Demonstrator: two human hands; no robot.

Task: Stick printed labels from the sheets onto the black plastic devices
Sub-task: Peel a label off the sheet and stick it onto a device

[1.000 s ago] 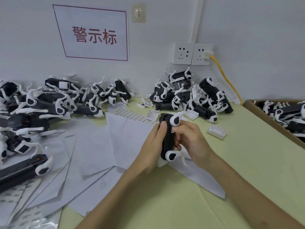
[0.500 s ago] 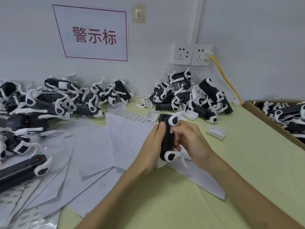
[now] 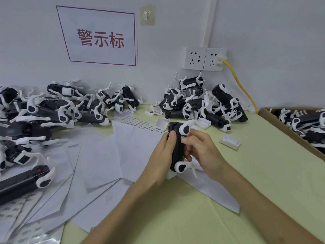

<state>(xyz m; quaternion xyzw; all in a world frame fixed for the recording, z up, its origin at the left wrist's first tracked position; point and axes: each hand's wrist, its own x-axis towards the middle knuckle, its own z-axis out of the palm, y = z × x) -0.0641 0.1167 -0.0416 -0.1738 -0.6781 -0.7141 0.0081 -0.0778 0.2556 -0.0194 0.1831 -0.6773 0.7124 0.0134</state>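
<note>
Over the table [image 3: 255, 182], left hand [image 3: 161, 155] grips device [image 3: 177, 152], long axis toward wall [image 3: 263, 41].

**One head-worn view, looking down**

A single wide-angle camera sits on the person's head, facing forward and down across the tabletop [image 3: 255, 176] to the wall [image 3: 263, 32] behind. It is close: the left hand [image 3: 159, 155] and right hand [image 3: 202, 150], holding a device [image 3: 177, 154], fill mid-frame, forearms [image 3: 263, 208] entering from the bottom edge.
</note>
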